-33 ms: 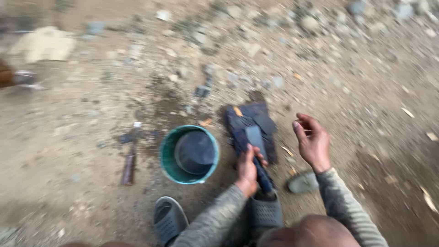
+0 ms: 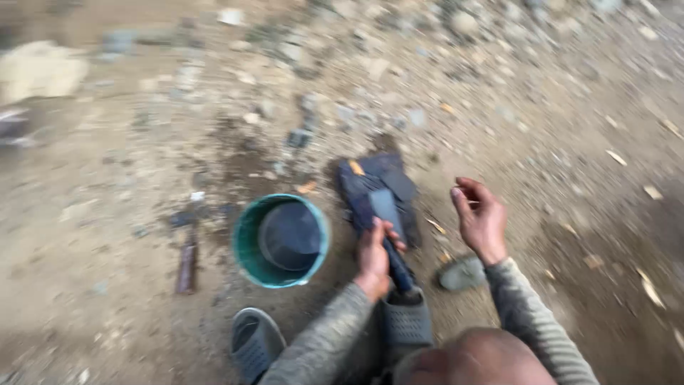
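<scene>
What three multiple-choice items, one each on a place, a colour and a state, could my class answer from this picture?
1. Where is the bucket relative to the left hand?
A. to its left
B. to its right
C. under it

2. What colour is the bucket's rim?
A. red
B. teal green
C. yellow

3. How is the right hand?
A. gripping the dark-handled tool
B. inside the bucket
C. raised, fingers loosely curled

Key: 1 A, the bucket sits left of that hand; 2 B, the rim shows teal; 3 C, it hangs apart from the tool, which the left hand grips.
</scene>
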